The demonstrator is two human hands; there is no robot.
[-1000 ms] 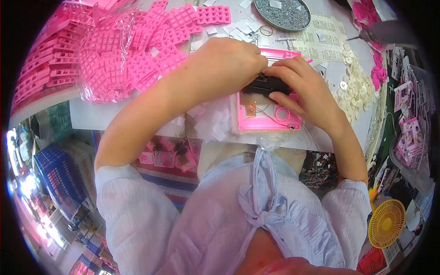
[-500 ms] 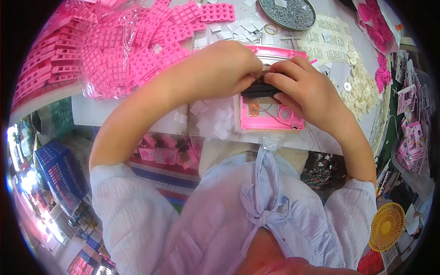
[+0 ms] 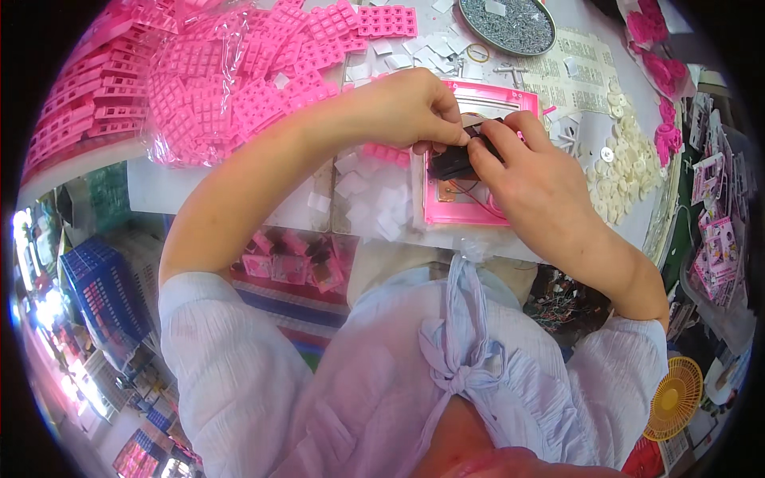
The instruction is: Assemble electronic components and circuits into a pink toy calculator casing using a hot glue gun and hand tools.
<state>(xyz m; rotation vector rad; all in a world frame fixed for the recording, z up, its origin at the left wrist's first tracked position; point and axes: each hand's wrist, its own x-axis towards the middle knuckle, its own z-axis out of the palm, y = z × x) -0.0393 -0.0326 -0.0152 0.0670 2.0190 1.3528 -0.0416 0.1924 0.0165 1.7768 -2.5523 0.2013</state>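
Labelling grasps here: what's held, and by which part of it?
A black part, over the pink frame: the right hand grips its right side. The left hand is at its upper side; whether it pinches anything can't be told.

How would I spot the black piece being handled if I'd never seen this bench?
On the white table, find the pink frame by the front edge. Over it, the left hand and right hand meet at the black piece. Its dark colour separates it from the pink frame and nearby white squares.
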